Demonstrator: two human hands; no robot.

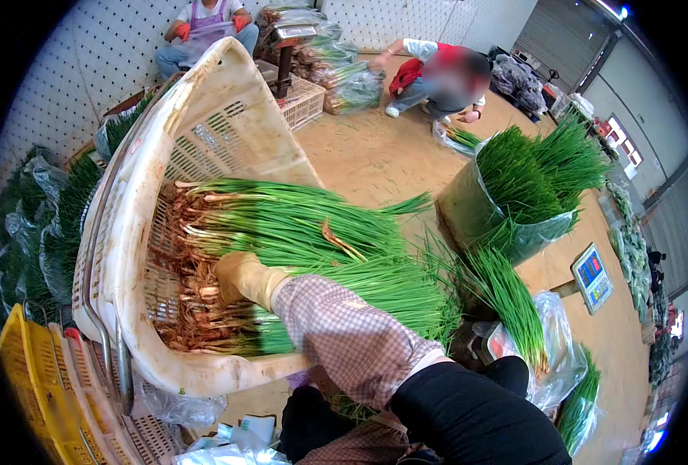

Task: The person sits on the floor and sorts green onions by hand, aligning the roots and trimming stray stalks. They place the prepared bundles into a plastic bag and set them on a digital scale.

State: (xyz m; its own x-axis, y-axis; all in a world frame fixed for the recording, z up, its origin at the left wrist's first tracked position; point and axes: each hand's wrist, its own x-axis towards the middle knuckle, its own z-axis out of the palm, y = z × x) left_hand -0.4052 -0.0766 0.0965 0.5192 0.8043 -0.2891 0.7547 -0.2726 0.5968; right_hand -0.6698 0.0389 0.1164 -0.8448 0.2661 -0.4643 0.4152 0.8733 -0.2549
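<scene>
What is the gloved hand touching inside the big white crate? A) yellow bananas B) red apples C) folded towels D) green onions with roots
D: the gloved hand rests on a pile of green onions, long green stalks with brownish roots, lying in the tilted white crate.
</scene>
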